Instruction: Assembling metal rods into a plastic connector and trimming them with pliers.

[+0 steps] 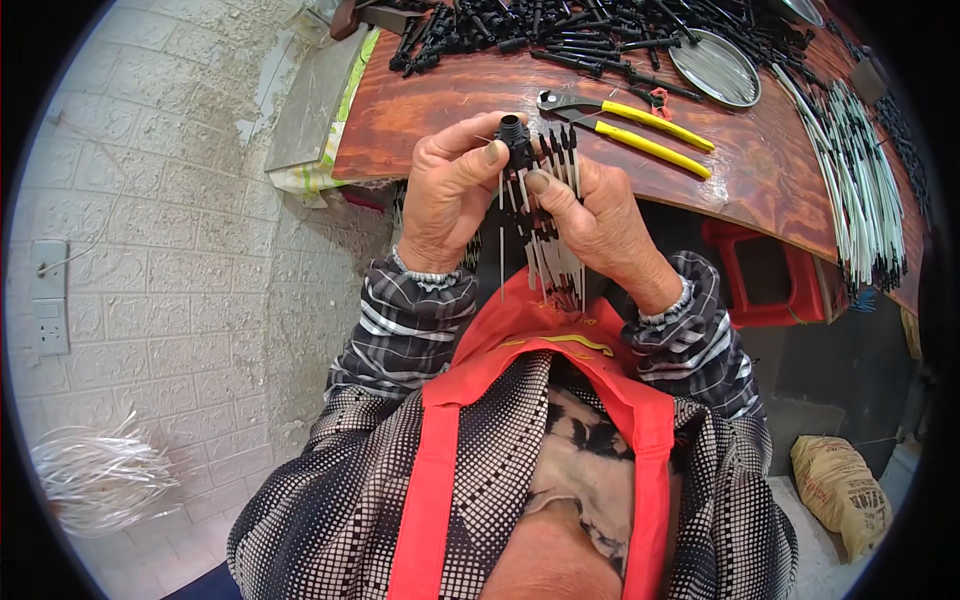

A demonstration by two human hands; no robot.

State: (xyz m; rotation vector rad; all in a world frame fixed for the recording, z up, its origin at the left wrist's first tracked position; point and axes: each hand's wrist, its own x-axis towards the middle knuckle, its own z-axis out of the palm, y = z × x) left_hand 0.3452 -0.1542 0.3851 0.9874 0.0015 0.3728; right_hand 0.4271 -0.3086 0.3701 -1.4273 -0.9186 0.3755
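Over the front edge of the table, my left hand [447,190] is closed on a black plastic fitting [513,135] with a threaded round opening at its top. My right hand [597,215] is closed round a bunch of thin white rods with black tips [560,150]. The thumb presses on the rods right beside the fitting. More rods hang below both hands, in front of the red apron [540,315]. Whether any rod is fixed into the fitting is hidden by my fingers. Just beyond my hands lie pliers with yellow handles [650,140].
Black plastic parts [560,30] are heaped along the far side of the reddish wooden table [450,110]. A round dish [715,68] stands among them, near a small red piece [658,100]. White rods [855,180] lie bundled at the right. Below is a red stool [765,270].
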